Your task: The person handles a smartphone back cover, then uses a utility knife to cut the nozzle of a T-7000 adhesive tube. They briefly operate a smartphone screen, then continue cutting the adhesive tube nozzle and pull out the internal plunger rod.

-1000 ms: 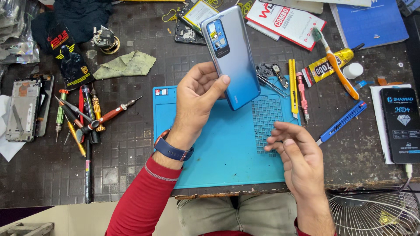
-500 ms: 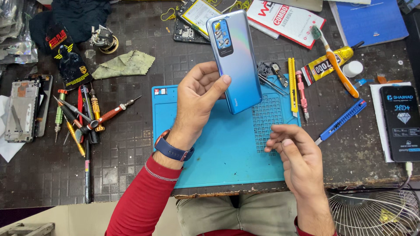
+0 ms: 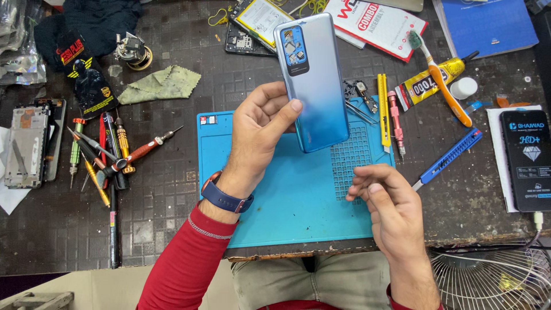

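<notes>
My left hand (image 3: 261,132) holds a blue-silver phone (image 3: 313,80) upright by its lower left edge, back cover and camera block facing me, above the blue work mat (image 3: 275,212). A dark watch sits on that wrist over a red sleeve. My right hand (image 3: 390,206) hovers over the mat's right part, fingers loosely curled with the fingertips pinched together; I cannot tell if something tiny is between them.
Screwdrivers (image 3: 103,155) lie left of the mat beside a dismantled phone frame (image 3: 28,146) and a green cloth (image 3: 160,83). Right of the mat: yellow cutter (image 3: 383,109), blue cutter (image 3: 450,155), toothbrush (image 3: 439,77), glue tube (image 3: 425,86), black phone box (image 3: 528,158). A fan grille (image 3: 493,281) sits lower right.
The phone has shifted slightly in my left hand, staying upright. My right hand has drawn a little nearer the mat's front with its fingers curling closer together.
</notes>
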